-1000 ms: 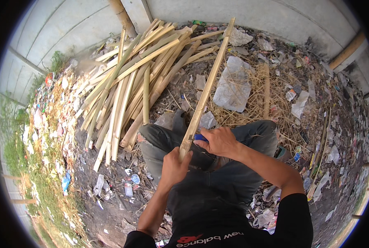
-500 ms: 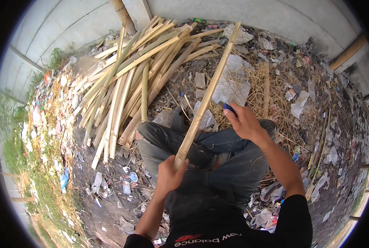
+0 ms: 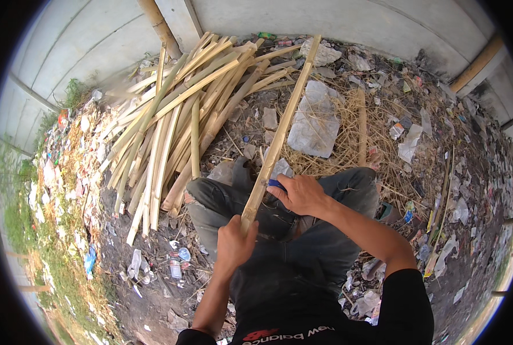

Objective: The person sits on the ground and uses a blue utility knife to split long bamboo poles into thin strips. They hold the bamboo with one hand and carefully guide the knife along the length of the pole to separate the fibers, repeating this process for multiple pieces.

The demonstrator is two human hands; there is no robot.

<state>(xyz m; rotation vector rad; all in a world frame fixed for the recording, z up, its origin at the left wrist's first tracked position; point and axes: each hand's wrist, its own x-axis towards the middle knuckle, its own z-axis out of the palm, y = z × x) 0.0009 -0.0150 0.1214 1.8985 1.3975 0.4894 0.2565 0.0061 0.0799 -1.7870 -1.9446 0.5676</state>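
Observation:
A long split bamboo strip (image 3: 283, 127) slants up and away from my lap toward the wall. My left hand (image 3: 235, 240) is wrapped around its near end. In my right hand (image 3: 300, 194) is a knife (image 3: 276, 184) with a blue handle, its tip end against the strip a little above my left hand. The blade itself is mostly hidden by the strip and my fingers. Beneath both hands are my crossed legs in dark, torn trousers (image 3: 325, 241).
A heap of split bamboo strips (image 3: 176, 115) lies at the far left, close to my knee. Pale shavings (image 3: 348, 132) and a flat whitish sheet (image 3: 314, 123) spread ahead of me. Litter (image 3: 176, 267) covers the ground around. A grey panel wall (image 3: 325, 20) stands behind.
My right hand has moved left and nearer to me, bringing the knife from beside the strip onto its lower part. The left hand keeps its grip, and the view has shifted slightly.

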